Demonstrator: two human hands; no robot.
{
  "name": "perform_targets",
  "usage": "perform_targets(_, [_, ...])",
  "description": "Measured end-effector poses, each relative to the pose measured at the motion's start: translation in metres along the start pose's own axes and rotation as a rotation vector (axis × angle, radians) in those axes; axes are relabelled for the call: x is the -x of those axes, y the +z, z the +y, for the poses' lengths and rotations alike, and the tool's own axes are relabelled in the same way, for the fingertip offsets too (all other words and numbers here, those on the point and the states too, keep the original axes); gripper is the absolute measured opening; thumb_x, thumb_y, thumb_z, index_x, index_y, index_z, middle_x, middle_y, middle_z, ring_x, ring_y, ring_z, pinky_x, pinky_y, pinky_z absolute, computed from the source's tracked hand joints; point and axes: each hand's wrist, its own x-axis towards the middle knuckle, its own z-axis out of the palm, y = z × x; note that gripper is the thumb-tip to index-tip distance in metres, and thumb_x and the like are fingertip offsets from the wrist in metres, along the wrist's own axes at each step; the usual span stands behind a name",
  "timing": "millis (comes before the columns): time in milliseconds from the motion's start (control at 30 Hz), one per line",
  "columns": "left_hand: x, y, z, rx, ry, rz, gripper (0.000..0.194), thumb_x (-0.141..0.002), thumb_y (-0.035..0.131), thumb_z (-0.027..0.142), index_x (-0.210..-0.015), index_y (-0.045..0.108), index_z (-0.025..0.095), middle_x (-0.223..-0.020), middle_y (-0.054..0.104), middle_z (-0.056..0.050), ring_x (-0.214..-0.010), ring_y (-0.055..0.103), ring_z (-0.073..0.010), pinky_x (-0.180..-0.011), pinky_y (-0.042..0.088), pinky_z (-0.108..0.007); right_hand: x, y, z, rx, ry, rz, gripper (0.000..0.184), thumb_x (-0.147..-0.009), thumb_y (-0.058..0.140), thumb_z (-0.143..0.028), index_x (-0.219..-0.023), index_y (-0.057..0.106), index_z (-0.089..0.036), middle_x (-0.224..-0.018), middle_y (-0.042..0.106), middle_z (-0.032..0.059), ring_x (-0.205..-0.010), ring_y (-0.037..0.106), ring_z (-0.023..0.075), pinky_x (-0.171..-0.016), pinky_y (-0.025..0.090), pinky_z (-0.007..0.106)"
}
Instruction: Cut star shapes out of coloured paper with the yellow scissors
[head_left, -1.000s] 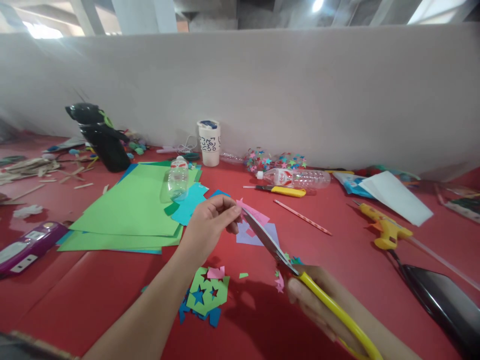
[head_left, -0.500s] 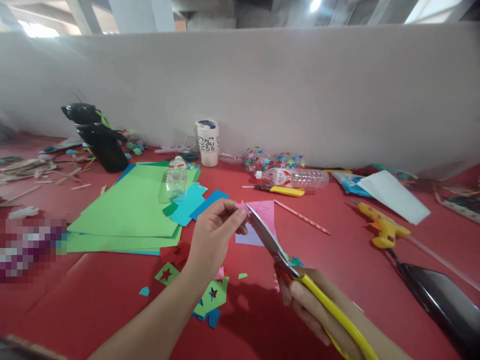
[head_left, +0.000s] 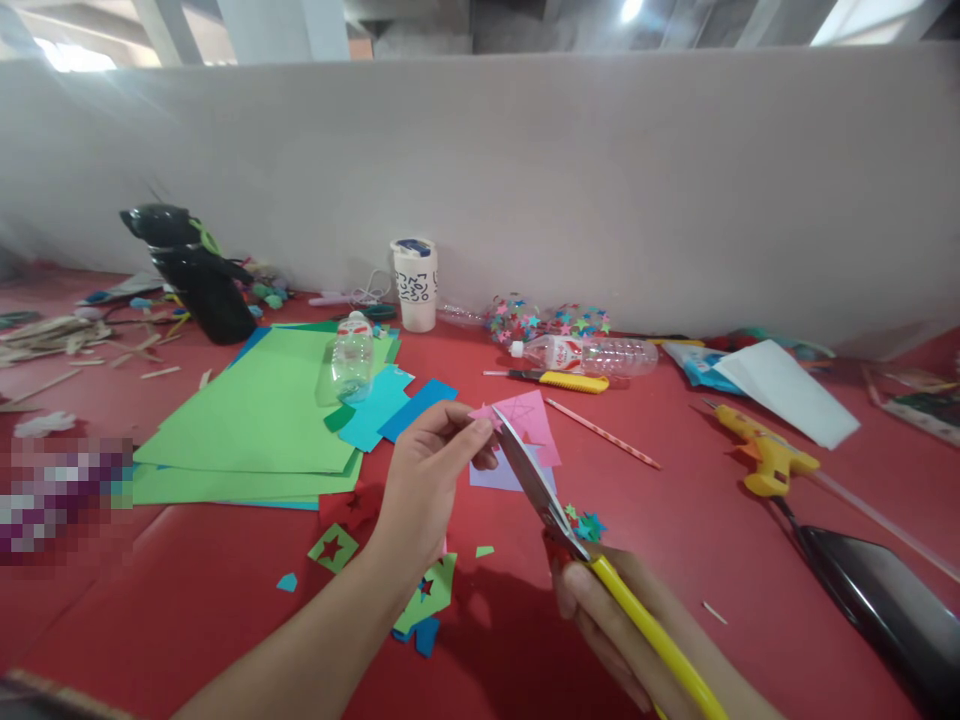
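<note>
Between the thumb and fingers of my left hand (head_left: 435,465) is pink paper (head_left: 529,410), a star outline drawn on it. Whether a separate cut star is in the same pinch, I cannot tell. My right hand (head_left: 600,605) grips scissors (head_left: 536,485) with yellow and red handles. Their blades look nearly closed and their tips reach the paper beside my left thumb. Beneath, a purple sheet (head_left: 495,475) lies on the table. Small blue and green stars (head_left: 589,526) lie just beyond my right hand, and green scraps with star-shaped holes (head_left: 334,548) near my left forearm.
Green sheets (head_left: 247,420) and a clear bottle (head_left: 352,360) are at left, near a black flask (head_left: 199,285). Behind stand a white cup (head_left: 415,285) and another bottle (head_left: 607,355). A yellow cutter (head_left: 574,383), striped stick (head_left: 604,434) and glue gun (head_left: 765,450) lie right.
The pink paper sits at a different angle, its lower right corner swung outward. My right hand and the scissors have shifted slightly left. My left hand is almost still.
</note>
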Motion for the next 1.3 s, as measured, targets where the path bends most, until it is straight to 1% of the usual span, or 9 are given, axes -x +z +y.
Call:
perform_targets(133, [0.0, 0.001, 0.002, 0.006, -0.006, -0.003, 0.011, -0.077, 0.062, 0.016, -0.066, 0.061, 0.018, -0.056, 0.061, 0.005, -0.053, 0.054, -0.0054, -0.056, 0.042, -0.017, 0.0, 0.0, 0.002, -0.001, 0.014, -0.006, 0.048, -0.082, 0.036, -0.068, -0.066, 0.04, -0.024, -0.04, 0.032, -0.0105, -0.029, 0.023, 0.0065, -0.03, 0.013, 0.022])
perform_targets(300, [0.0, 0.001, 0.002, 0.009, -0.01, -0.004, 0.01, -0.076, 0.062, 0.016, -0.066, 0.061, 0.017, -0.055, 0.061, 0.005, -0.053, 0.054, -0.0054, -0.056, 0.042, -0.018, 0.002, 0.0, 0.003, 0.02, 0.057, 0.011, 0.041, -0.085, 0.036, -0.061, -0.069, 0.041, -0.024, -0.042, 0.031, -0.0106, -0.03, 0.023, 0.0082, -0.031, 0.018, 0.023])
perform_targets(433, [-0.001, 0.001, 0.001, 0.017, -0.011, -0.005, 0.01, -0.076, 0.062, 0.016, -0.066, 0.061, 0.017, -0.054, 0.061, 0.005, -0.052, 0.054, -0.0058, -0.056, 0.041, -0.018, 0.0, -0.001, 0.005, 0.051, 0.067, -0.001, 0.041, -0.084, 0.037, -0.062, -0.069, 0.04, -0.024, -0.042, 0.032, -0.0107, -0.03, 0.024, 0.0078, -0.032, 0.018, 0.023])
perform_targets(600, [-0.002, 0.001, 0.003, 0.002, -0.017, -0.002, 0.01, -0.075, 0.062, 0.016, -0.065, 0.06, 0.017, -0.055, 0.06, 0.004, -0.052, 0.053, -0.0061, -0.055, 0.041, -0.019, -0.004, -0.004, 0.005, 0.06, 0.036, -0.036, 0.042, -0.085, 0.038, -0.062, -0.066, 0.032, -0.025, -0.038, 0.031, -0.0116, -0.028, 0.023, 0.0065, -0.03, 0.013, 0.023])
perform_targets(800, [-0.003, -0.002, 0.004, -0.066, -0.021, -0.013, 0.01, -0.074, 0.063, 0.02, -0.064, 0.06, 0.018, -0.057, 0.057, 0.004, -0.051, 0.05, -0.0067, -0.054, 0.04, -0.02, -0.006, -0.008, 0.001, 0.032, 0.047, -0.057, 0.046, -0.08, 0.047, -0.065, -0.064, 0.028, -0.026, -0.036, 0.035, -0.0113, -0.027, 0.027, 0.0063, -0.03, 0.015, 0.022])
perform_targets(967, [-0.005, -0.003, 0.004, -0.122, -0.019, 0.054, 0.006, -0.071, 0.066, 0.021, -0.068, 0.061, 0.019, -0.058, 0.056, 0.005, -0.049, 0.048, -0.006, -0.053, 0.04, -0.02, -0.007, -0.005, 0.003, 0.014, 0.06, -0.02, 0.046, -0.08, 0.046, -0.064, -0.063, 0.028, -0.026, -0.035, 0.034, -0.0112, -0.026, 0.027, 0.0062, -0.03, 0.013, 0.024])
perform_targets(1067, [-0.005, -0.002, 0.006, -0.136, -0.039, 0.018, 0.007, -0.073, 0.064, 0.023, -0.069, 0.059, 0.019, -0.056, 0.057, 0.005, -0.047, 0.049, -0.0072, -0.053, 0.041, -0.022, -0.007, -0.004, 0.005, -0.006, 0.048, -0.012, 0.043, -0.082, 0.046, -0.061, -0.063, 0.029, -0.026, -0.036, 0.033, -0.0112, -0.027, 0.026, 0.0061, -0.03, 0.012, 0.023])
perform_targets(1133, [-0.005, -0.002, 0.007, -0.164, -0.016, -0.003, 0.009, -0.074, 0.063, 0.022, -0.068, 0.058, 0.019, -0.054, 0.056, 0.005, -0.051, 0.053, -0.0088, -0.057, 0.043, -0.023, -0.008, -0.003, 0.004, -0.015, 0.029, -0.003, 0.042, -0.082, 0.045, -0.059, -0.063, 0.029, -0.026, -0.036, 0.034, -0.0112, -0.027, 0.026, 0.0063, -0.03, 0.013, 0.023])
perform_targets(1300, [-0.008, -0.005, 0.011, -0.274, 0.03, -0.023, 0.009, -0.074, 0.062, 0.021, -0.066, 0.059, 0.018, -0.06, 0.059, 0.003, -0.058, 0.056, -0.01, -0.063, 0.046, -0.023, -0.008, -0.005, 0.002, -0.011, -0.003, 0.0, 0.044, -0.082, 0.042, -0.064, -0.064, 0.031, -0.025, -0.037, 0.032, -0.0122, -0.028, 0.023, 0.0056, -0.031, 0.013, 0.022])
